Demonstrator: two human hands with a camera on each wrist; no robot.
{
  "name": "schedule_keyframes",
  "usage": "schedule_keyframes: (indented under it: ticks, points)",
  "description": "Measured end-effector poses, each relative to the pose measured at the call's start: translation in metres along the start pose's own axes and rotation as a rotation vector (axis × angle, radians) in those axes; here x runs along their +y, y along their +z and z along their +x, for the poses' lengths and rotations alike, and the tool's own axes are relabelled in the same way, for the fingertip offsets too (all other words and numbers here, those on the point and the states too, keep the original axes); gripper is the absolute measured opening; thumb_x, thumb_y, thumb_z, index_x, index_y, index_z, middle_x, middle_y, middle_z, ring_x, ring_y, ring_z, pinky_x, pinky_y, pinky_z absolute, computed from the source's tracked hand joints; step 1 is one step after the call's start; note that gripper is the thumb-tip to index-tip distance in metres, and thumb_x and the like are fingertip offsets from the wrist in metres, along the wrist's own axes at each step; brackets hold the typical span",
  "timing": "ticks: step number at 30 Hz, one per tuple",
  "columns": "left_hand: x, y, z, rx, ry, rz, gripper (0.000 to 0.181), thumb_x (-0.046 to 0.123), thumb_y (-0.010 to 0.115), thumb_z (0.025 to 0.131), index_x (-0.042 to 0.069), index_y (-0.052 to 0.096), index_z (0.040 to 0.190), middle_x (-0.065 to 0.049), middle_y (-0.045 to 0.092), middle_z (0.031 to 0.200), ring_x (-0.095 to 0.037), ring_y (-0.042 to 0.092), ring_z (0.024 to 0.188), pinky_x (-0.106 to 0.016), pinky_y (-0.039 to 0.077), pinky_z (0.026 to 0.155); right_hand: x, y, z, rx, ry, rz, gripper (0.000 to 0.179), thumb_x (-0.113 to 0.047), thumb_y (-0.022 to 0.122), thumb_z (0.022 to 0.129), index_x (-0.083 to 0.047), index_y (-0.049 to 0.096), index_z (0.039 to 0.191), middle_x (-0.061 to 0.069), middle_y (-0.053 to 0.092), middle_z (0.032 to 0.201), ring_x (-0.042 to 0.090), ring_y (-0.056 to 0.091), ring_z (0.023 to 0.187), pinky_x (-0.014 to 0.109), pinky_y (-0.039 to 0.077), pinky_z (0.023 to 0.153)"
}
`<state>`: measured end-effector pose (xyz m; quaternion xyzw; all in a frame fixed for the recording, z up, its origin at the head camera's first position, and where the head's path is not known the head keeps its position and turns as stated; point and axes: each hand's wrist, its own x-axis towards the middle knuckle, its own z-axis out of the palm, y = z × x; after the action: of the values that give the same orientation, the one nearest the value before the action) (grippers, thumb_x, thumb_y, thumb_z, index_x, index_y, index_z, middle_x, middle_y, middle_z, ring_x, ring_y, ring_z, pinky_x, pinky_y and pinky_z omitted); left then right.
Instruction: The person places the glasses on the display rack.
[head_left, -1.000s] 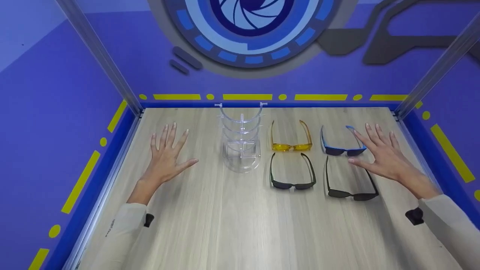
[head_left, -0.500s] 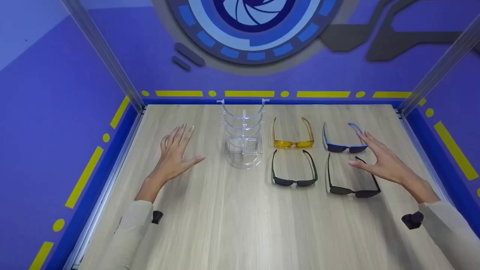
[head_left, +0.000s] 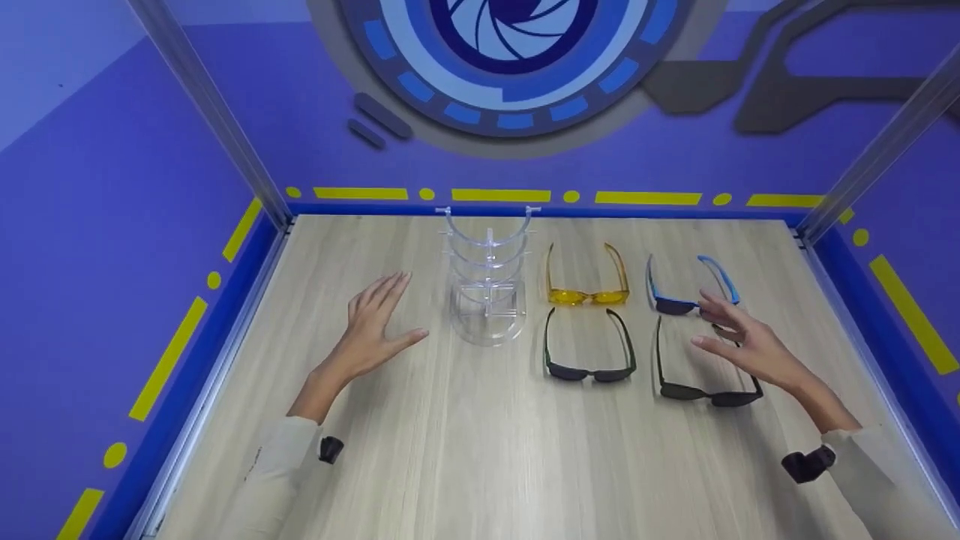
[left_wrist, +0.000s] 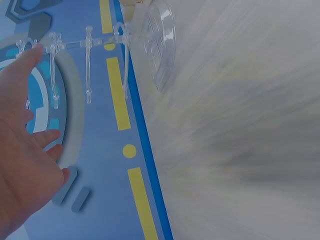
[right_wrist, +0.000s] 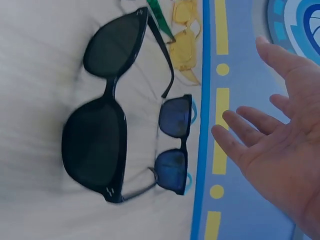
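My left hand (head_left: 367, 337) hovers left of a clear tiered eyewear stand (head_left: 490, 259), fingers extended and thumb apart, holding nothing. In the left wrist view, the hand (left_wrist: 25, 165) appears beside the stand's post and arms. My right hand (head_left: 757, 349) is held with loose fingers above the right-hand glasses, covering parts of the blue-framed sunglasses (head_left: 675, 307) and black sunglasses (head_left: 731, 399). The right wrist view shows this hand (right_wrist: 285, 135) apart from both pairs. Yellow glasses (head_left: 574, 298) and dark green-sided sunglasses (head_left: 570, 372) lie between stand and right hand.
All the glasses rest with unfolded temples on a wood-grain table (head_left: 495, 465). Blue printed panels (head_left: 135, 247) wall the left, back and right sides, with metal posts (head_left: 217, 112) at the rear corners.
My left hand has moved right towards the stand, its fingers drawn closer together. My right hand has shifted slightly down and left, fingers less spread. The glasses and stand stay in place.
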<state>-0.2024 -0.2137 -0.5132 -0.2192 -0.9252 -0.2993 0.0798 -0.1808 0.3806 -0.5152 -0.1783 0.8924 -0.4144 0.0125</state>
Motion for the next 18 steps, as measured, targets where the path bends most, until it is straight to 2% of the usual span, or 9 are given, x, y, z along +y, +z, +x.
schedule_keyframes:
  ticks: [4,8,15,18]
  points:
    - [0.008,0.007,0.001,0.002,0.023,-0.028,0.086,0.039,0.073,0.092,0.007,0.031,0.16,-0.02,0.034,0.164,-0.041,0.026,0.151,-0.066,0.018,0.119,0.0,0.005,0.0,-0.018,0.027,0.027,0.071,-0.017,0.067,0.1,-0.008,0.031,0.16,0.031,0.049,0.149,-0.02,0.045,0.124,0.0,0.04,0.099]
    - [0.018,0.015,0.003,-0.029,0.024,-0.061,0.083,0.038,0.072,0.094,0.009,0.031,0.16,-0.019,0.034,0.164,-0.04,0.027,0.151,-0.066,0.02,0.119,0.0,0.008,0.0,-0.023,0.044,0.042,0.067,-0.019,0.066,0.101,-0.01,0.034,0.159,0.025,0.051,0.15,-0.017,0.049,0.123,0.001,0.042,0.097]
    - [0.029,0.03,0.007,-0.075,0.015,-0.143,0.077,0.033,0.07,0.097,0.009,0.032,0.16,-0.016,0.039,0.161,-0.039,0.032,0.149,-0.065,0.027,0.117,-0.004,0.016,-0.001,-0.014,-0.001,0.196,0.058,-0.009,0.06,0.103,0.0,0.038,0.156,-0.019,0.055,0.139,-0.008,0.058,0.122,0.007,0.05,0.093]
    - [0.03,0.035,0.005,-0.098,-0.022,-0.197,0.076,0.032,0.069,0.098,0.011,0.031,0.161,-0.016,0.038,0.162,-0.037,0.032,0.149,-0.065,0.027,0.119,-0.007,0.021,-0.001,-0.023,0.005,0.219,0.056,-0.011,0.059,0.104,-0.001,0.039,0.155,-0.022,0.055,0.137,-0.006,0.059,0.123,0.007,0.05,0.093]
